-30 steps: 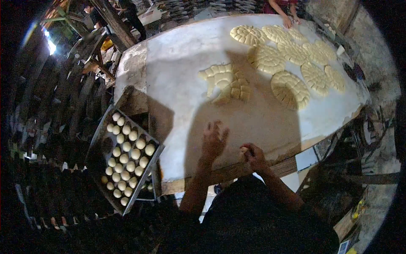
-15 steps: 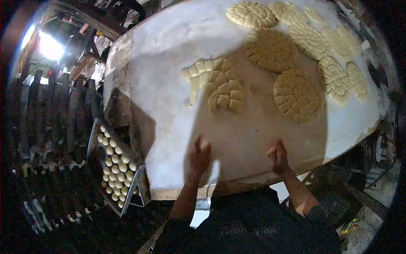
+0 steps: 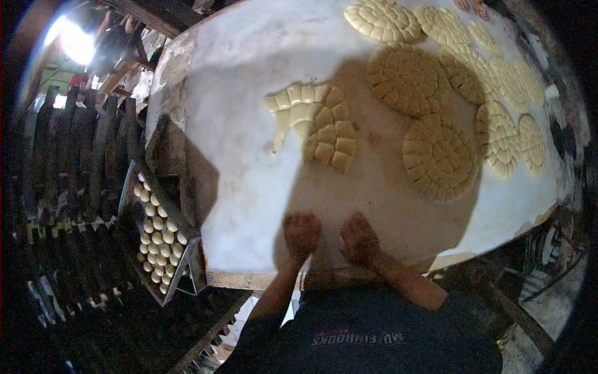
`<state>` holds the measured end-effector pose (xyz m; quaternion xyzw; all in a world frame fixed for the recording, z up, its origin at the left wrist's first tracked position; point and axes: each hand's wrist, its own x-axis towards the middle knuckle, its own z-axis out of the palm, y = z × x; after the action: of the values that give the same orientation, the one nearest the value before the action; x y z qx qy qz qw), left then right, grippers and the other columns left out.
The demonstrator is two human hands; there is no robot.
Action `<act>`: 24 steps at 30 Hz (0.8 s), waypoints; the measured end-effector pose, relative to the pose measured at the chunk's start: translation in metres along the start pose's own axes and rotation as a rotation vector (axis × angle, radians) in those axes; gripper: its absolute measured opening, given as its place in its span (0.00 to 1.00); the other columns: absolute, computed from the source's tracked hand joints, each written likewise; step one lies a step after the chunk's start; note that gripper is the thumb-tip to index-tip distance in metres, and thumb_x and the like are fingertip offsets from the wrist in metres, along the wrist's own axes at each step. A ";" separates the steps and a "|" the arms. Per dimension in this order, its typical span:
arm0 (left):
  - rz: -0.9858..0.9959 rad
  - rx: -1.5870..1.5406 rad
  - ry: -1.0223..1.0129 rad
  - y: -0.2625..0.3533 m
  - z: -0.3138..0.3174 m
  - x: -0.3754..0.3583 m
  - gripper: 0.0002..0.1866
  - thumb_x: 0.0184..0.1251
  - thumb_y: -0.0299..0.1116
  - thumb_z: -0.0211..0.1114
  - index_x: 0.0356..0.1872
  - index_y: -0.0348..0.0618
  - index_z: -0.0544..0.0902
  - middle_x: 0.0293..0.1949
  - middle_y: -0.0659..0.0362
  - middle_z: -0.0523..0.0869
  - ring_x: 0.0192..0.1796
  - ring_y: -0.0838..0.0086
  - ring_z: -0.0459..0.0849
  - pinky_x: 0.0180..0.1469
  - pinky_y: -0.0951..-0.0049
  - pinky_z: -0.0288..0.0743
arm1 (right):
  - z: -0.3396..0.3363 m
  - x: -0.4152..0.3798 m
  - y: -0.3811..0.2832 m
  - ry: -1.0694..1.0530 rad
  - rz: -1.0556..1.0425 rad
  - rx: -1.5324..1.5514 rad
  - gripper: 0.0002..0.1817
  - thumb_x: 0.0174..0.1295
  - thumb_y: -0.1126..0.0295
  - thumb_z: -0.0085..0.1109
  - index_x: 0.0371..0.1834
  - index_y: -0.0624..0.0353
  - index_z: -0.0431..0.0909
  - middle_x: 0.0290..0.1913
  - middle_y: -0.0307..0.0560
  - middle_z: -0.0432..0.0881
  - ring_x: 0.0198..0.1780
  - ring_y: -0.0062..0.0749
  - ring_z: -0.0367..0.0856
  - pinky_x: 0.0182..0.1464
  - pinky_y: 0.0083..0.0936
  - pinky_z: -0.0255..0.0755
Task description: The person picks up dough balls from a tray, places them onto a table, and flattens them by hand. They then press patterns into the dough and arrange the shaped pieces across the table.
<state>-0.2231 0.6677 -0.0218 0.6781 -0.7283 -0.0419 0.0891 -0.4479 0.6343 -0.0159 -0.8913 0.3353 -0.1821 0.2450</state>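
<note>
My left hand [image 3: 302,235] rests curled, knuckles up, over the near part of the white table [image 3: 237,206]. Beside it, a short gap away, my right hand [image 3: 359,240] is curled in the same way. Both sets of fingers are folded down, and whatever lies beneath them is hidden. Ahead of the hands lies a curved cluster of pale dough pieces [image 3: 324,124], pressed side by side with one thin strip hanging at its left. Right of that sit two round dough coils, a nearer one [image 3: 439,156] and a farther one [image 3: 406,80].
More dough rounds [image 3: 500,140] crowd the table's right side. At lower left, a tilted tray [image 3: 132,177] carries several dough balls [image 3: 157,238]. Another person's fingers [image 3: 471,7] show at the far right edge. Dark wooden slats [image 3: 68,162] stand on the left.
My right hand has moved left, close to my left hand, and its fingers now point down. My left hand has shifted slightly. Another person's fingers have appeared at the far edge.
</note>
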 end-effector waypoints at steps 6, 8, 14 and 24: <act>0.103 0.070 0.037 -0.072 -0.049 -0.044 0.08 0.60 0.34 0.62 0.39 0.46 0.79 0.43 0.56 0.81 0.51 0.58 0.78 0.62 0.49 0.64 | -0.074 -0.005 0.068 0.071 -0.080 -0.421 0.13 0.53 0.68 0.56 0.37 0.66 0.76 0.38 0.60 0.77 0.46 0.55 0.75 0.66 0.56 0.59; -0.181 -0.210 0.189 -0.091 -0.015 -0.003 0.08 0.60 0.34 0.61 0.38 0.45 0.79 0.39 0.55 0.82 0.50 0.57 0.78 0.62 0.50 0.65 | -0.066 0.044 0.077 0.145 0.077 -0.334 0.13 0.53 0.69 0.57 0.37 0.67 0.76 0.38 0.61 0.77 0.46 0.59 0.74 0.65 0.56 0.60; -0.044 -0.183 0.053 -0.017 -0.040 0.028 0.07 0.59 0.33 0.63 0.37 0.44 0.79 0.39 0.52 0.81 0.46 0.53 0.78 0.56 0.53 0.68 | -0.021 0.039 0.024 0.161 0.100 -0.131 0.14 0.60 0.69 0.53 0.42 0.72 0.72 0.46 0.71 0.72 0.53 0.69 0.68 0.63 0.61 0.58; -0.284 -0.097 0.317 -0.140 -0.019 0.041 0.06 0.60 0.33 0.62 0.37 0.50 0.83 0.48 0.55 0.84 0.54 0.56 0.78 0.60 0.52 0.67 | -0.042 0.106 0.076 0.515 0.448 -0.228 0.15 0.67 0.59 0.50 0.36 0.63 0.71 0.39 0.58 0.72 0.47 0.57 0.70 0.54 0.52 0.62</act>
<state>-0.0850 0.6172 -0.0251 0.7668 -0.5996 0.0183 0.2282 -0.4326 0.4985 -0.0072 -0.7422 0.5912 -0.3039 0.0852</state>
